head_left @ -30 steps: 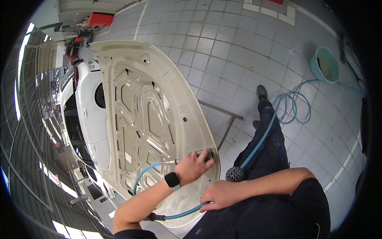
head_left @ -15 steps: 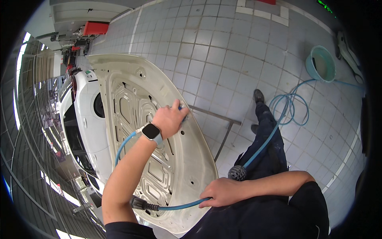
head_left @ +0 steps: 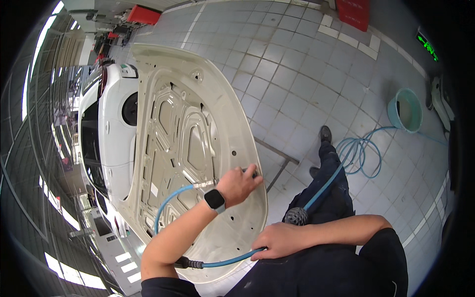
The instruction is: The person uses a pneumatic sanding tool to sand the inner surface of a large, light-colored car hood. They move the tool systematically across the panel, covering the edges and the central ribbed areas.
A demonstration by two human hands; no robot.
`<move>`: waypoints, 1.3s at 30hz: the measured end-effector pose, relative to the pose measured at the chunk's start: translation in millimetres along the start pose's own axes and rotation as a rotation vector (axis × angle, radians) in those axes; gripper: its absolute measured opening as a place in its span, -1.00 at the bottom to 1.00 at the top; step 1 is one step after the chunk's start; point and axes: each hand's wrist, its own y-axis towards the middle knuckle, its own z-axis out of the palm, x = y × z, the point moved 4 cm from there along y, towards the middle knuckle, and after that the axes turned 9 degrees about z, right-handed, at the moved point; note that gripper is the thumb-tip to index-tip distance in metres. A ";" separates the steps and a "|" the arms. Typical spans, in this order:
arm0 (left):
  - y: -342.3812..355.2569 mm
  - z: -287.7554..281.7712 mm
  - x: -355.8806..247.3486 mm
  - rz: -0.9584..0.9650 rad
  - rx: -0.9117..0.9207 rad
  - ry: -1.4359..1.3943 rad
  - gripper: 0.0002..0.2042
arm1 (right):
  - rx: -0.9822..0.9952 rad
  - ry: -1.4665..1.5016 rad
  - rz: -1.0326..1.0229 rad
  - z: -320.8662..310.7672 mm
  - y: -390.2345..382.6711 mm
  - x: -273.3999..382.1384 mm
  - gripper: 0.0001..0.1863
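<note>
A cream car hood, its ribbed inner side showing, stands before me on a metal stand. My left hand, wearing a watch, is closed over a small tool at the hood's right margin; the hand hides most of it. A silver fitting joins it to a blue hose. My right hand grips the blue hose near my waist; a dark ribbed sleeve is on that hose. A grey textured fitting is just above my right wrist.
A white car is behind the hood on the left. Blue hose coils lie on the tiled floor at right, leading toward a turquoise basin. A red object and green lit sign are along the top right.
My left hand with the tool moved away from me along the hood's margin, then came partway back. The view has shifted slightly. My right hand still holds the hose.
</note>
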 end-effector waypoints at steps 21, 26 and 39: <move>-54.0 36.9 -99.1 -0.461 -0.541 -0.569 -0.57 | 0.139 -0.291 0.088 -3.6 -23.9 35.1 -0.56; -23.9 25.1 -53.0 -0.490 -0.488 -0.549 -0.58 | 0.209 -0.334 0.082 -42.4 -6.3 36.1 -0.57; 57.9 -65.3 146.1 -0.719 -0.388 -0.391 -0.56 | 0.200 -0.102 0.179 -217.6 -1.3 11.9 -0.58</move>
